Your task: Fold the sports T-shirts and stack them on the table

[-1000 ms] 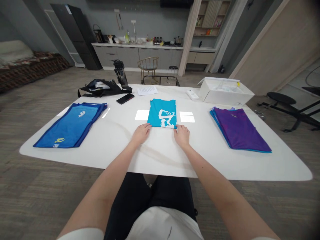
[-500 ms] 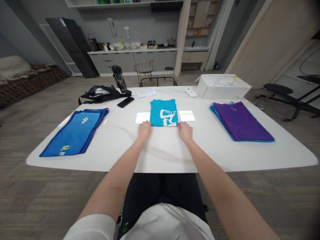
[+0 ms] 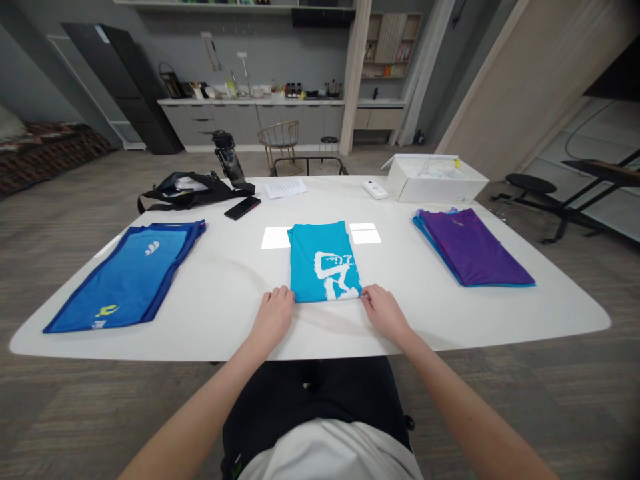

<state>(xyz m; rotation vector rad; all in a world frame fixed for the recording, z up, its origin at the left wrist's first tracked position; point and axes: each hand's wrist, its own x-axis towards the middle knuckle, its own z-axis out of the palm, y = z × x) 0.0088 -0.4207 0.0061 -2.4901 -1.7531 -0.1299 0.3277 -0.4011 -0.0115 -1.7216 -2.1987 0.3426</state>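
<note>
A turquoise folded shirt (image 3: pixel 313 263) with white brush-style lettering lies flat in the middle of the white table (image 3: pixel 220 293). My left hand (image 3: pixel 274 312) pinches its near left corner, the fingers closed on the cloth. At the near right corner my right hand (image 3: pixel 385 308) has the edge between thumb and fingers. To the left rests a pile of folded blue clothes (image 3: pixel 133 273) with a small white logo and a yellow mark. A folded purple garment (image 3: pixel 473 247) lies on a blue one to the right.
Along the far side are a black bag (image 3: pixel 193 190), a dark bottle (image 3: pixel 229 159), a phone (image 3: pixel 243 208), a printed sheet (image 3: pixel 286 188), a small white device (image 3: pixel 375 190) and an open white box (image 3: pixel 435 180). A metal chair (image 3: pixel 280 137) stands beyond the table.
Both hands have drawn the turquoise shirt toward me, nearer the table's front edge. Its corners stay in my fingers. The camera view has shifted slightly.
</note>
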